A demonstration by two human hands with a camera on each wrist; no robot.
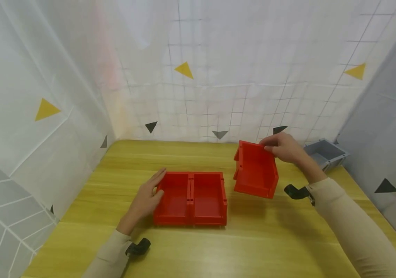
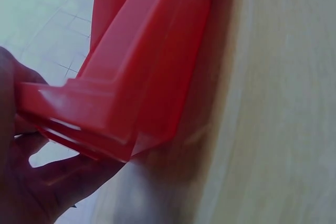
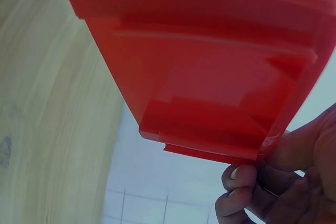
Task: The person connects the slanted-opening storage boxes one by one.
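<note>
Two red plastic storage bins stand side by side on the table, touching: a left bin (image 1: 176,197) and a right bin (image 1: 207,197). My left hand (image 1: 146,197) grips the left bin's outer side wall, thumb over the rim and fingers along the outside. In the left wrist view that hand (image 2: 37,166) holds the bin's corner (image 2: 79,103). Off to the right, my right hand (image 1: 284,148) pinches a third red bin (image 1: 256,170) by its back rim, holding it tilted above the table. The right wrist view shows this bin (image 3: 210,82) with thumb and fingers at its edge.
A grey bin (image 1: 324,152) stands at the table's back right corner, behind my right forearm. White patterned sheets (image 1: 218,58) hang behind and at both sides of the wood-grain table (image 1: 198,255). A dark wrist-camera mount (image 1: 138,247) sits on each sleeve.
</note>
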